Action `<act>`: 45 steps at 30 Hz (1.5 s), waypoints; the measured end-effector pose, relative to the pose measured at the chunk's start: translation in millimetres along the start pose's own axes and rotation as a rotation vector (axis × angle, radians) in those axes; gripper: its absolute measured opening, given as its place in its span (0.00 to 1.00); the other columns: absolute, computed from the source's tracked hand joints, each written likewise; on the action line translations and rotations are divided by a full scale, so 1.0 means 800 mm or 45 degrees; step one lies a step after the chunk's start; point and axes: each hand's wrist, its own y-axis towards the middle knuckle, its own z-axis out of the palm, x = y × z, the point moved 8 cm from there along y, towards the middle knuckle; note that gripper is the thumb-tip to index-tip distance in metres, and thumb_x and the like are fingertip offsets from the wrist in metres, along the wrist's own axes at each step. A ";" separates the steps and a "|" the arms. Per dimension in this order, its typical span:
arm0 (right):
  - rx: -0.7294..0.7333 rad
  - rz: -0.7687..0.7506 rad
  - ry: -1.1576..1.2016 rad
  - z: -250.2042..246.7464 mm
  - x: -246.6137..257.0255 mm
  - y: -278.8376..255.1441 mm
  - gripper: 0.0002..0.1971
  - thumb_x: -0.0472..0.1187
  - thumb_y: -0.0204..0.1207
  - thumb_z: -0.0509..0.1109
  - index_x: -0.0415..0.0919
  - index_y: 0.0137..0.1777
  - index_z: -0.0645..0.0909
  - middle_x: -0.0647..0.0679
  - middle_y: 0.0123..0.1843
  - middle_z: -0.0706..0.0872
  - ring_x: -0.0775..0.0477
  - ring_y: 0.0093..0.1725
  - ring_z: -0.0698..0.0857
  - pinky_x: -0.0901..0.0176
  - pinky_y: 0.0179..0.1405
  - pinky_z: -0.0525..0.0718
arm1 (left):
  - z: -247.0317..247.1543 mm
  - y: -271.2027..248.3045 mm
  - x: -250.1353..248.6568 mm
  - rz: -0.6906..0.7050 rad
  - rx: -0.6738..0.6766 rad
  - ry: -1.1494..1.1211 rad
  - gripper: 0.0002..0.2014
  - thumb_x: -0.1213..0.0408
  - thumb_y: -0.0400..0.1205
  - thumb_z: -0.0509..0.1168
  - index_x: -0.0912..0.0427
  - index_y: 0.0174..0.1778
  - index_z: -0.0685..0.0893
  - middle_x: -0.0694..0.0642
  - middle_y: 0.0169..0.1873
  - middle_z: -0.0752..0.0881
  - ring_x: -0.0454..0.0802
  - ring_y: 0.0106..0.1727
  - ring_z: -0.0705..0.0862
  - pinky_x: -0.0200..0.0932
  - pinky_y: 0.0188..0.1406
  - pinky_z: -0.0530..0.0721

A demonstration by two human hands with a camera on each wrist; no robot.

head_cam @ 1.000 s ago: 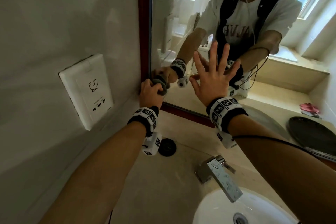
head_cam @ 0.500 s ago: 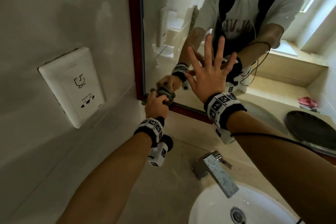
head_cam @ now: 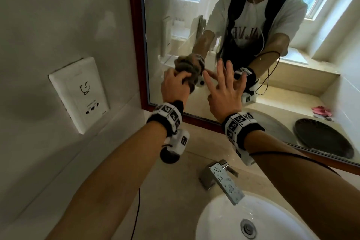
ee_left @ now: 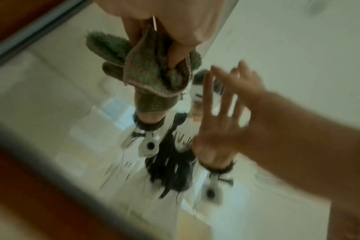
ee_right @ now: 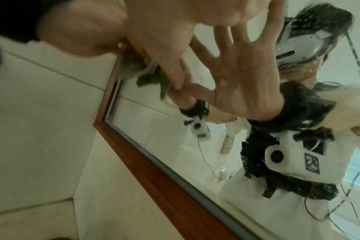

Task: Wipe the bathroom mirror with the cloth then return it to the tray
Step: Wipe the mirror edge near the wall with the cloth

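Note:
My left hand (head_cam: pixel 175 85) grips a bunched grey-green cloth (head_cam: pixel 191 84) and holds it against the mirror (head_cam: pixel 175 15), low and a little in from its left edge. The left wrist view shows the cloth (ee_left: pixel 150 73) pinched in my fingers (ee_left: pixel 175 53), touching its own reflection. Just to its right, my right hand (head_cam: pixel 226 91) lies flat on the glass with fingers spread, holding nothing; the right wrist view shows these fingers (ee_right: pixel 175 48) meeting their reflection. A dark round tray (head_cam: pixel 323 138) appears only as a reflection at the mirror's lower right.
The mirror has a red-brown frame (head_cam: pixel 136 45). A white socket plate (head_cam: pixel 78 93) sticks out of the tiled wall to the left. Below my arms are the beige counter (head_cam: pixel 165 191), a chrome faucet (head_cam: pixel 222 179) and a white basin (head_cam: pixel 224 224).
My left hand has carried the cloth from the mirror's lower-left corner up and to the right, closer to my right hand. The right hand stays spread flat on the glass.

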 end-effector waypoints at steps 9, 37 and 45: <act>0.009 0.021 0.005 0.000 -0.035 -0.012 0.51 0.55 0.67 0.78 0.54 0.86 0.52 0.41 0.88 0.46 0.36 0.86 0.44 0.20 0.77 0.46 | -0.013 0.019 -0.037 0.293 0.028 0.175 0.05 0.68 0.74 0.71 0.53 0.40 0.89 0.58 0.44 0.80 0.59 0.50 0.79 0.49 0.37 0.81; 0.010 0.020 -0.025 0.011 -0.086 -0.062 0.46 0.44 0.72 0.74 0.49 0.86 0.52 0.39 0.88 0.48 0.38 0.87 0.47 0.24 0.79 0.48 | 0.014 -0.004 -0.081 0.255 0.038 0.057 0.10 0.64 0.78 0.68 0.54 0.53 0.89 0.60 0.53 0.80 0.58 0.54 0.79 0.50 0.49 0.82; -0.034 -0.003 -0.032 0.019 -0.087 -0.064 0.45 0.41 0.72 0.73 0.49 0.86 0.53 0.40 0.88 0.49 0.38 0.87 0.48 0.22 0.78 0.51 | 0.055 -0.052 -0.040 0.316 0.105 0.150 0.05 0.63 0.74 0.75 0.55 0.44 0.90 0.58 0.46 0.80 0.58 0.49 0.79 0.47 0.39 0.78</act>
